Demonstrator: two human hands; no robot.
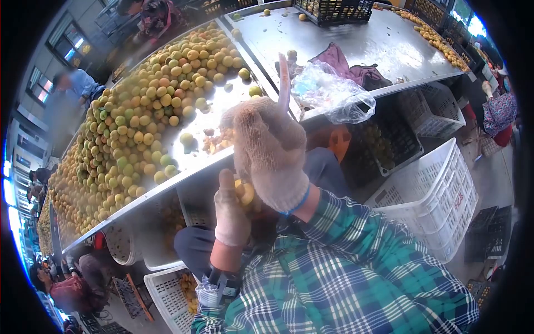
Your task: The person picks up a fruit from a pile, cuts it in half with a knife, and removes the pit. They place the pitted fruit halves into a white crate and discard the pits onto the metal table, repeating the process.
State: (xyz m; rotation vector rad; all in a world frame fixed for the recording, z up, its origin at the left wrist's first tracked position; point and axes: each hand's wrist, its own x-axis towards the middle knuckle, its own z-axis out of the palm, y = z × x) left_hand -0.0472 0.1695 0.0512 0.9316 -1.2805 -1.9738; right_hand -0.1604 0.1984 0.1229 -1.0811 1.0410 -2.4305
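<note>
My gloved left hand holds a cut yellow fruit on the near side of the bench, thumb beside it, other fingers mostly hidden. My right hand, just above, has its fingers curled around a slim tool. The fruit should be light, soft, slippery where cut; best held gently by its skin.

Round yellow-green fruit shows orange blushes; the flat metal tabletop is silver, the plaid cloth shirt green, navy and white, the knit gloves brown-stained cream.
</note>
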